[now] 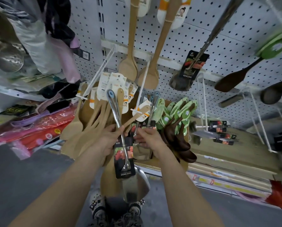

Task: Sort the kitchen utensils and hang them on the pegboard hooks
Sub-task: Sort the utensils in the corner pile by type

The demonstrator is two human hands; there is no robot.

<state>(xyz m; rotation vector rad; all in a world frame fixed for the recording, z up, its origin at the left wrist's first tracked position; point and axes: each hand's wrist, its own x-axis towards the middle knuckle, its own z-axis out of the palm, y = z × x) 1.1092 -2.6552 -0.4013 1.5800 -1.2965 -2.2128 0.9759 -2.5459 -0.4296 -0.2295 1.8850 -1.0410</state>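
Observation:
My left hand (108, 140) grips a steel spatula (115, 115) with a black label card, together with a bunch of wooden spatulas (89, 122) that fan out to the left. Its steel blade (133, 185) hangs low over my feet. My right hand (147, 138) holds another steel utensil (152, 110) by its handle, upright, beside a cluster of dark wooden spoons with green tags (178, 122). The white pegboard (218, 30) rises in front, with long white hooks (102, 71) sticking out toward me.
Two long wooden spoons (128, 66) hang above, and a steel ladle (184, 79) and dark spoons (231, 79) hang at the right. Steel utensils (218, 136) lie on the cardboard shelf. Coloured packages (43, 128) are stacked at the left, where another person (43, 38) stands.

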